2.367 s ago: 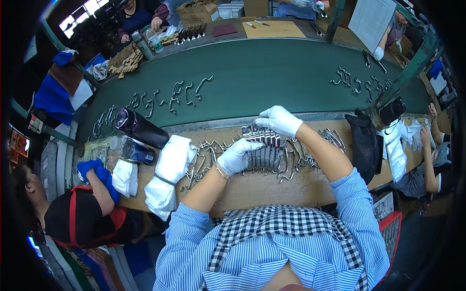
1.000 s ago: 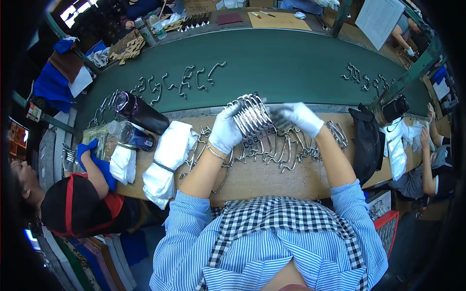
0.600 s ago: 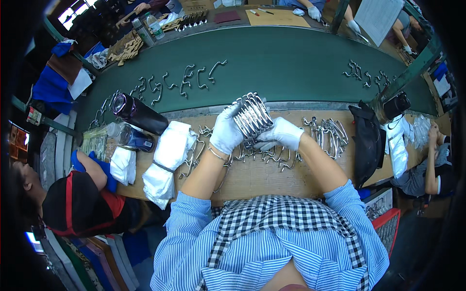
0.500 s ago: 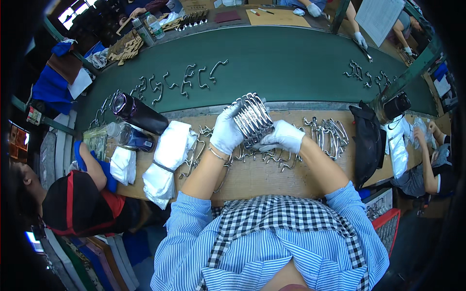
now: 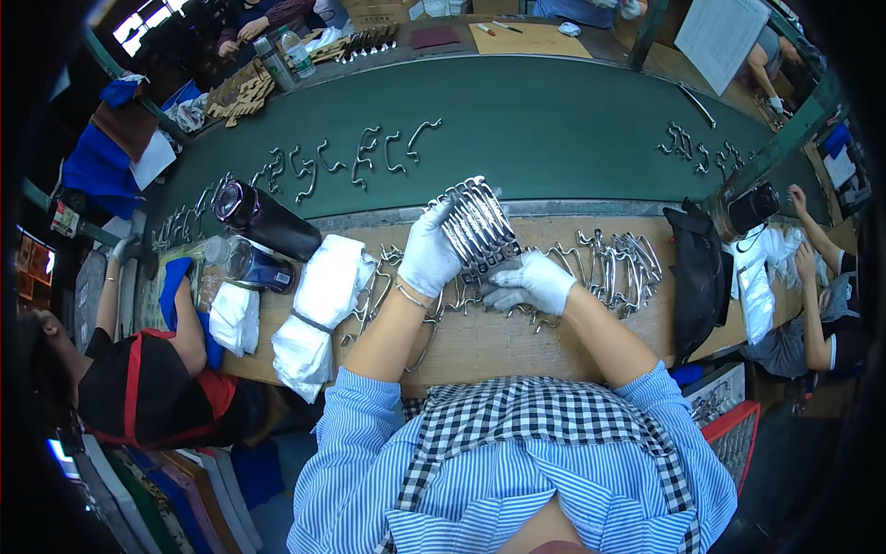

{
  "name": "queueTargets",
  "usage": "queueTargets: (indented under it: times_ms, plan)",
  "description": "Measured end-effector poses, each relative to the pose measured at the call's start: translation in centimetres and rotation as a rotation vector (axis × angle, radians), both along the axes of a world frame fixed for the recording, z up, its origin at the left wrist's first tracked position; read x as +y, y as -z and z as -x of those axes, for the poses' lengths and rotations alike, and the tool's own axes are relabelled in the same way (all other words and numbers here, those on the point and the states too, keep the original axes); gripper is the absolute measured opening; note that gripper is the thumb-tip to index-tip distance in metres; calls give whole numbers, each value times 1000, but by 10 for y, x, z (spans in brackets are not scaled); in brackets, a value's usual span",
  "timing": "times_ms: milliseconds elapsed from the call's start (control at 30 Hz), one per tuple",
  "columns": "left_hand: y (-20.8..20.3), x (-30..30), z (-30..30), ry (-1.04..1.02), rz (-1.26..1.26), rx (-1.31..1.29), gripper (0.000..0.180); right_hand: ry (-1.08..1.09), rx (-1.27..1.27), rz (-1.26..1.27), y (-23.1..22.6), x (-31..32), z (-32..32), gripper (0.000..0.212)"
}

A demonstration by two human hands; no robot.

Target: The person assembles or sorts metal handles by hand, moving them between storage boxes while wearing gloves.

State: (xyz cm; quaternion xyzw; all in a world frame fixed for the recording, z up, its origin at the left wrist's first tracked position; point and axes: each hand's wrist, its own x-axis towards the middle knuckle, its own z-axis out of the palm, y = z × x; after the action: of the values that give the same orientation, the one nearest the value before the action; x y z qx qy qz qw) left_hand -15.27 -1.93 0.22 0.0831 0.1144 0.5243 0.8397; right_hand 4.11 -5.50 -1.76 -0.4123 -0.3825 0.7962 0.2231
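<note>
Left hand [image 5: 431, 254]: we see it curled around a row of shiny metal pieces [image 5: 478, 226], above the bench [image 5: 517, 360].
Right hand [image 5: 543, 282]: partly bent at the row's near end; we cannot tell its grip.
Loose pieces [image 5: 611, 266]: on the bench, right.

We are in a factory workshop, on a hand-work line.

We know it by the long green belt [image 5: 517, 115], scattered with bent metal pieces [image 5: 358, 159], and by the wooden workbench [image 5: 498, 355] before us, where more shiny metal parts [image 5: 637, 272] lie close together. We share the room with a person in black and red [image 5: 166, 388] on our left, a person in grey [image 5: 786, 337] on our right and another person [image 5: 252, 28] across the belt. We see a green metal post [image 5: 784, 136], a paper sheet [image 5: 722, 42] hung near it, and cardboard boxes [image 5: 378, 13] along the far side.
</note>
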Motion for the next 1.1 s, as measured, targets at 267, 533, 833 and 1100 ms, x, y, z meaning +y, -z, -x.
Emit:
queueTargets:
  times_ms: [267, 533, 833, 1100]
  plan:
    - [-1, -1, 5, 114, -119, 50, 48, -102, 352, 171, 8, -8, -2, 72]
    - [-1, -14, 5, 152, -688, 1008, 47, 33, 657, 174, -21, -5, 19, 107]
    - [-8, -27, 3, -6, -1655, 1526, 37, 271, 683, 333, 17, 5, -8, 36]
    - [-3, -32, 3, -58, -1724, 1636, 38, 356, 545, 329, 12, 2, -11, 24]
